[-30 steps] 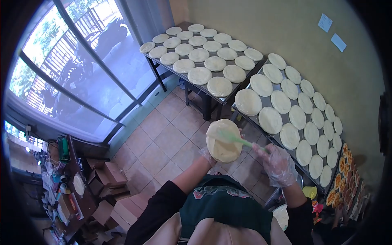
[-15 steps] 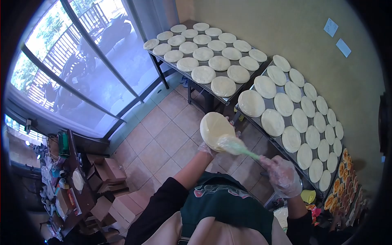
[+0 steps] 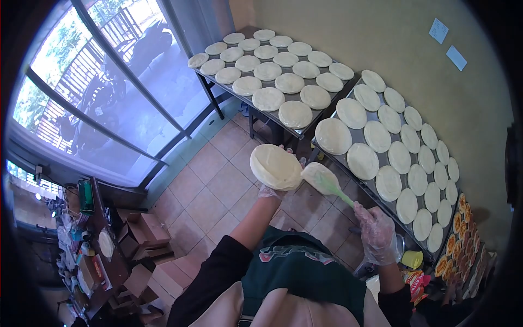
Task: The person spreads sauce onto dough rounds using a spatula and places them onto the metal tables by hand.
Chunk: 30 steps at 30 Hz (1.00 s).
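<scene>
A tall window [image 3: 133, 98] fills the upper left, motorbikes [image 3: 98, 101] and a fence outside it. Below, a cluttered desk [image 3: 117, 270] carries a green bottle [image 3: 85, 196] at its far end and a pale round near its right edge; open boxes [image 3: 143, 234] lie beside it on the tiled floor [image 3: 223, 180]. The gloved left hand [image 3: 271, 193] grips a pale disc [image 3: 276, 167] from beneath, over the floor, off the far table's [image 3: 298, 132] near corner. That table bears rows of similar discs out to its edges. The gloved right hand [image 3: 377, 231] is closed round the handle of a green spatula [image 3: 322, 180], its smeared blade close by the held disc's right edge; whether they touch I cannot tell. The right table [image 3: 354, 136], along the tan wall [image 3: 338, 32], is likewise lined edge to edge. A yellow cup [image 3: 413, 259] stands near its near corner, and topped rounds [image 3: 452, 245] lie beyond its right end.
</scene>
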### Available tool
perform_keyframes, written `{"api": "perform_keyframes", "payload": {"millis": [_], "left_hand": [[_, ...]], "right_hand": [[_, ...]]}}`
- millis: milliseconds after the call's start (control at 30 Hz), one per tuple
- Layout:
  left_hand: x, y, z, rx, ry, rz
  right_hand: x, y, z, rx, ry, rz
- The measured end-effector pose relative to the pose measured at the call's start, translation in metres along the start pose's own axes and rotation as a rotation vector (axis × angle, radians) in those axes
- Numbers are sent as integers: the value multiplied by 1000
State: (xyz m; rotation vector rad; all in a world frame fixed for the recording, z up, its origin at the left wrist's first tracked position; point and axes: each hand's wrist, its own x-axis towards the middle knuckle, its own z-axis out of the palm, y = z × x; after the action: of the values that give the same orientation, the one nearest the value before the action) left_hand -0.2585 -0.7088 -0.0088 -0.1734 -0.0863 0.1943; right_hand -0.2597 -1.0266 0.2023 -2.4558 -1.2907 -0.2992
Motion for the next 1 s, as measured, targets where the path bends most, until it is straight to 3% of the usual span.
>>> {"api": "perform_keyframes", "payload": {"millis": [67,200,267,367,467,567,633,700,767,833,933,1000], "left_hand": [[1,-2,8,27,-4,34],[-6,-7,34,11,-81,90],[-8,-8,42,-10,-70,136],[-5,-6,38,29,-45,131],[-3,-11,39,12,-112,144],[-8,-17,58,49,-7,139],[-12,-16,67,131,-89,-16],[-12,-19,70,56,-47,-2],[-10,-19,68,-21,-7,9],[-9,-17,67,-35,-44,-113],[-23,-21,89,-12,142,-76],[-21,-18,83,-4,90,-76]], "right_hand": [[-4,-3,18,166,20,27],[-22,-5,56,99,-9,17],[-31,9,74,208,118,131],[-27,-5,71,248,132,208],[-27,-20,79,257,82,66],[-34,4,100,265,140,141],[-26,10,95,242,164,191],[-22,10,91,221,191,238],[-22,8,90,231,198,89],[-23,17,96,183,173,99],[-12,28,90,134,164,133],[-5,26,74,130,182,167]]}}
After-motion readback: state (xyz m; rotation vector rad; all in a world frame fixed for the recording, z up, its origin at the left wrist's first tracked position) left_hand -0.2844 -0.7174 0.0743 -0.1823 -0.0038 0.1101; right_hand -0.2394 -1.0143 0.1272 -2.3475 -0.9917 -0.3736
